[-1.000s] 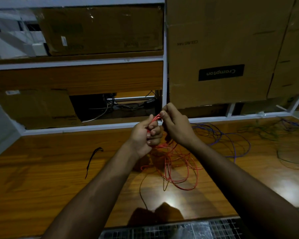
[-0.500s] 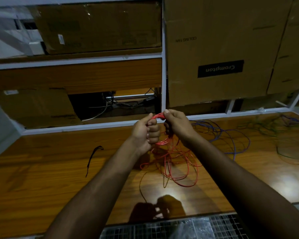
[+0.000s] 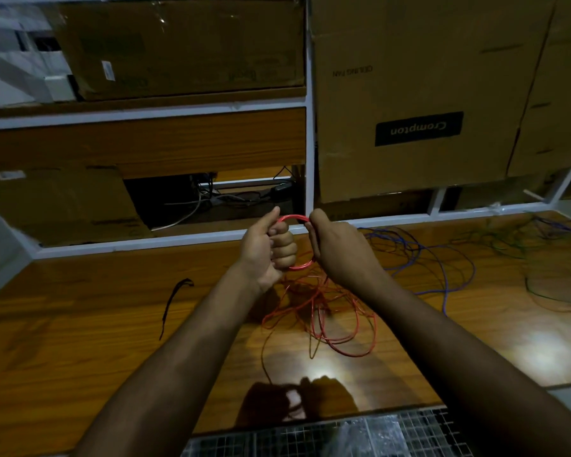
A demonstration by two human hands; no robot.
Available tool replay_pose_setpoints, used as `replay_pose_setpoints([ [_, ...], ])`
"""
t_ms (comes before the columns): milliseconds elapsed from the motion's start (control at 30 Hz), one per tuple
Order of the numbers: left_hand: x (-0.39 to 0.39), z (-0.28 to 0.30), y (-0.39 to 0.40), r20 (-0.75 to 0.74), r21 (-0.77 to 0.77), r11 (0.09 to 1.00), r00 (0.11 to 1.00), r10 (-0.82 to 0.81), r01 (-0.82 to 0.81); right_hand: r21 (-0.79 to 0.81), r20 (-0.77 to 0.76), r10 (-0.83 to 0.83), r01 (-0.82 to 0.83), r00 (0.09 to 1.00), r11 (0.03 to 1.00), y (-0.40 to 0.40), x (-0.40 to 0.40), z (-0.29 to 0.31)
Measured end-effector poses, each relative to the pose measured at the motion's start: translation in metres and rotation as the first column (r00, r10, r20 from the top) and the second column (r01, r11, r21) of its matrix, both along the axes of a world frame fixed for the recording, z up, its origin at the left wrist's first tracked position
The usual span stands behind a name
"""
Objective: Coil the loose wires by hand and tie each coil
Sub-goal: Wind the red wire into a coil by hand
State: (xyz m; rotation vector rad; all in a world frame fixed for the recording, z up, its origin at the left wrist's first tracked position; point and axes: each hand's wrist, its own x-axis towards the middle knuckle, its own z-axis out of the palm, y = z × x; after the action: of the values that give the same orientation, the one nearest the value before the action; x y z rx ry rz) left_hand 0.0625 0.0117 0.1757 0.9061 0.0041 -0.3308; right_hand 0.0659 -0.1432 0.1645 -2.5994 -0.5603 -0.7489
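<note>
A small round coil of red wire is held up above the wooden table. My left hand grips the coil's left side, fingers curled through the loop. Fingers of my right hand pinch its right side. The rest of the red wire hangs down from the coil and lies in loose tangled loops on the table below my hands. A loose blue wire sprawls to the right. Loose green wire lies at the far right.
A short black tie lies on the table to the left. Cardboard boxes fill the white-framed shelves behind the table. A grid-patterned mat lies at the near edge.
My hands have drawn a little apart, and the red loop between them is now wider and rounder. Both hands rose slightly above the table.
</note>
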Motion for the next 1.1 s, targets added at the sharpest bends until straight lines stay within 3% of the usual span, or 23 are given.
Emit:
replay_pose_setpoints([
  [67, 0.0, -0.004, -0.001, -0.017, -0.029, 1.0, 1.0, -0.007, 0.007, 0.081, -0.064, 0.051, -0.046, 0.997, 0.996, -0.002, 0.005, 0.0],
  [133, 0.001, -0.007, -0.002, -0.028, -0.042, 0.999, 1.0, 0.004, -0.005, 0.279, -0.185, 0.173, -0.118, 0.967, 0.953, -0.004, 0.006, -0.002],
  [200, 0.002, -0.008, -0.002, -0.031, -0.062, 0.998, 0.999, 0.018, -0.02, 0.593, -0.343, 0.4, -0.135, 0.85, 0.794, -0.006, 0.001, -0.005],
  [267, 0.004, -0.007, -0.002, -0.044, -0.114, 0.993, 0.998, 0.034, -0.039, 0.775, -0.431, 0.595, -0.06, 0.678, 0.629, -0.011, -0.005, -0.01],
  [400, 0.01, -0.002, 0.006, -0.05, -0.162, 0.982, 0.995, 0.087, -0.094, 0.86, -0.471, 0.768, 0.034, 0.433, 0.509, -0.031, -0.009, -0.038],
  [500, 0.015, 0.002, 0.01, -0.046, -0.177, 0.977, 0.992, 0.115, -0.121, 0.885, -0.449, 0.815, 0.061, 0.366, 0.461, -0.043, -0.014, -0.06],
  [667, 0.019, 0.004, 0.009, -0.033, -0.184, 0.975, 0.992, 0.122, -0.126, 0.796, -0.573, 0.771, -0.038, 0.279, 0.605, -0.038, -0.029, -0.078],
  [767, 0.019, 0.006, 0.007, -0.029, -0.176, 0.974, 0.99, 0.14, -0.143, 0.682, -0.671, 0.685, -0.127, 0.284, 0.721, -0.028, -0.037, -0.083],
  [833, 0.019, 0.006, 0.007, -0.031, -0.172, 0.972, 0.987, 0.158, -0.161, 0.645, -0.684, 0.654, -0.151, 0.324, 0.749, -0.02, -0.044, -0.083],
  [1100, 0.019, 0.002, 0.004, -0.039, -0.17, 0.968, 0.983, 0.182, -0.186, 0.57, -0.493, 0.51, -0.182, 0.705, 0.801, 0.021, -0.042, -0.083],
])
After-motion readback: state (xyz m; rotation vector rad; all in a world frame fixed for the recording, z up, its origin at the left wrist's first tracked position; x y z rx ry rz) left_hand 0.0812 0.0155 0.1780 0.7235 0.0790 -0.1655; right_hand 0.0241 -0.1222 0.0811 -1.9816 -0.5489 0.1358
